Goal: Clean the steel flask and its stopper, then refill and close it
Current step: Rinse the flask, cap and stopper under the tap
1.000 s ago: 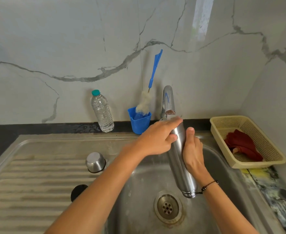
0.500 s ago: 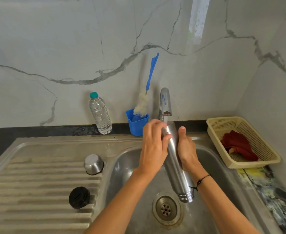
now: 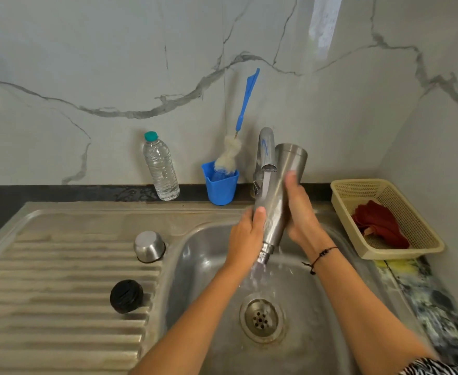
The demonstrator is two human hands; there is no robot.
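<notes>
Steel is the material of the flask, which is held upside down over the sink basin, its base tilted up toward one o'clock and its threaded mouth pointing down at the drain. Water is seen pouring out of the mouth into the basin. The flask is gripped from both sides: the left hand is curled round its lower body, thumb laid on the metal, and the right hand is wrapped round the opposite side, thumb pointing up along the wall. A dark cord bracelet is worn on the right wrist. The tap stands just behind the flask, its spout touching or nearly touching the body; which cannot be told. On the ribbed draining board, at nine o'clock from the flask, a steel cap is set upside down, and the black stopper lies nearer, at eight o'clock. Against the wall a plastic water bottle and a blue cup holding a bottle brush are placed. At three o'clock, a cream basket containing a red cloth is seen.
</notes>
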